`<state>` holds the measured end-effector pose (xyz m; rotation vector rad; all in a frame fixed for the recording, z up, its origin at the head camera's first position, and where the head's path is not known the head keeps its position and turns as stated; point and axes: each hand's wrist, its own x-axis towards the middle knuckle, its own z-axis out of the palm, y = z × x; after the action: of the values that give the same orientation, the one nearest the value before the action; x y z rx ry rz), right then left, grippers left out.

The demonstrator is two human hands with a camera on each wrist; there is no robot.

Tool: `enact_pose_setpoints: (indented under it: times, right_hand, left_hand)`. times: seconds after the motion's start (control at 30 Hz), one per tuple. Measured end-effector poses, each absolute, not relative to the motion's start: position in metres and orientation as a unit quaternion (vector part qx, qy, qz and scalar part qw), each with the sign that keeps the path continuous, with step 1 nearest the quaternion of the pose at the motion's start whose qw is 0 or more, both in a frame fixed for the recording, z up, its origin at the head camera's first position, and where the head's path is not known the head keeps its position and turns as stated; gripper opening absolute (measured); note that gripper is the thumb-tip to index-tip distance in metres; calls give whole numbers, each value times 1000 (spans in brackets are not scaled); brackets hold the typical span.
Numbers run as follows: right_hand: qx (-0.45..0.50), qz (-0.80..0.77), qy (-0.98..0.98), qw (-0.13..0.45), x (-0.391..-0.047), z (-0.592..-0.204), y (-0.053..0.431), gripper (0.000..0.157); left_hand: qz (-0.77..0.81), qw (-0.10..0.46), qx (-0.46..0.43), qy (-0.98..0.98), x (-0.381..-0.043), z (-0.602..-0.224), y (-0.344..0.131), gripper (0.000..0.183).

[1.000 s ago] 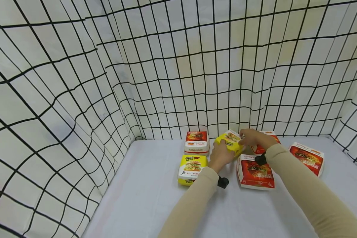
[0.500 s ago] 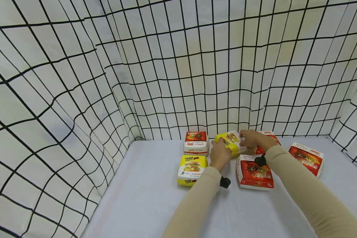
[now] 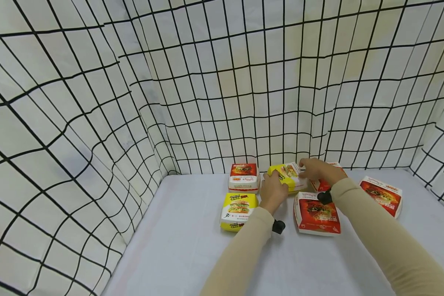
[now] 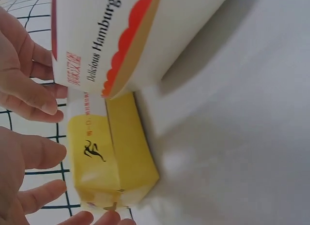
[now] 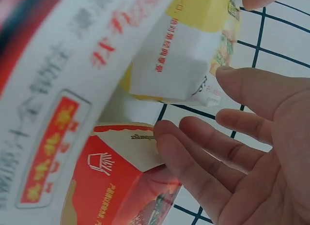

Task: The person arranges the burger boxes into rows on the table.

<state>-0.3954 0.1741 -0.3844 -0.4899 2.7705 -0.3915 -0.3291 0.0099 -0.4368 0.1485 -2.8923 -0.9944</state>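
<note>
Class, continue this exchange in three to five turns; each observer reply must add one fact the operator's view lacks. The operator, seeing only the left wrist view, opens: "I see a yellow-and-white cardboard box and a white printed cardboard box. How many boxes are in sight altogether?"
Observer: Six in the head view, counting your yellow-and-white cardboard box.
Operator: Are any others yellow?
Observer: Yes, a second square yellow-and-white box, left of and nearer than the left grip.
Operator: What is behind the right grip?
Observer: A red-and-white cardboard box, partly hidden by it in the head view.
</note>
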Motion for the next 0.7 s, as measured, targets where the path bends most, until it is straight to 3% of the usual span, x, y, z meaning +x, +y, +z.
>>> enact_pose_setpoints:
  times: [0.13, 0.4, 0.7]
  right_hand:
    - [-185, -135, 965, 127, -401, -385, 171, 46]
    - [-222, -154, 957, 100, -409, -391, 166, 46]
    - [-223, -154, 955, 123, -412, -395, 162, 56]
  left_hand:
    - [-308, 58, 38, -949, -323, -430, 9, 43]
    - [-297, 73, 21, -952, -315, -431, 10, 18]
    - [-280, 57, 21, -958, -314, -437, 11, 33]
